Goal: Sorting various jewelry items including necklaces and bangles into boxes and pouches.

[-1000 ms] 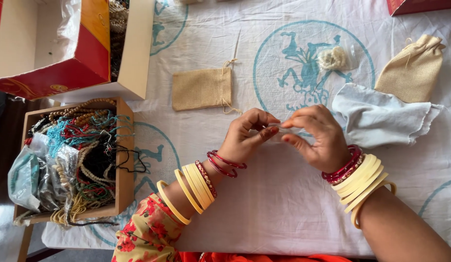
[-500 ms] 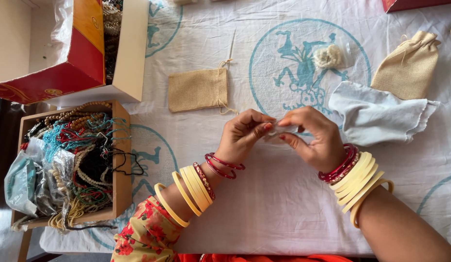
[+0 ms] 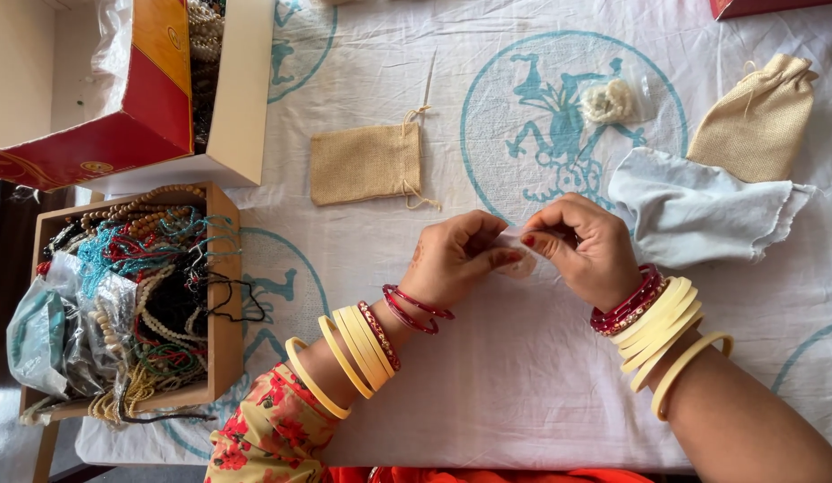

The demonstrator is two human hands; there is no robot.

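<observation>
White cloth with blue round prints (image 3: 487, 385) covers the worktop, seen from above. Red and yellow cardboard box (image 3: 94, 89) sits top left, partly over a white box (image 3: 241, 98). Wooden crate (image 3: 221, 295) at left edge holds tangled bead strings and plastic bags. Pale blue-grey cloth piece (image 3: 702, 210) lies right of centre, just beside the right hand. Filled burlap pouch (image 3: 760, 116) is top right; flat burlap pouch (image 3: 367, 163) with drawstring lies upper centre, apart from both hands. Small clear bag with white bits (image 3: 610, 100) rests on the blue print above the hands.

Left hand (image 3: 456, 259) and right hand (image 3: 586, 246) meet mid-worktop, fingertips facing. Both pinch one small clear plastic packet (image 3: 520, 261) between thumb and fingers, held just above the cloth (contents too small to tell). Both wrists carry red and pale yellow bangles.
</observation>
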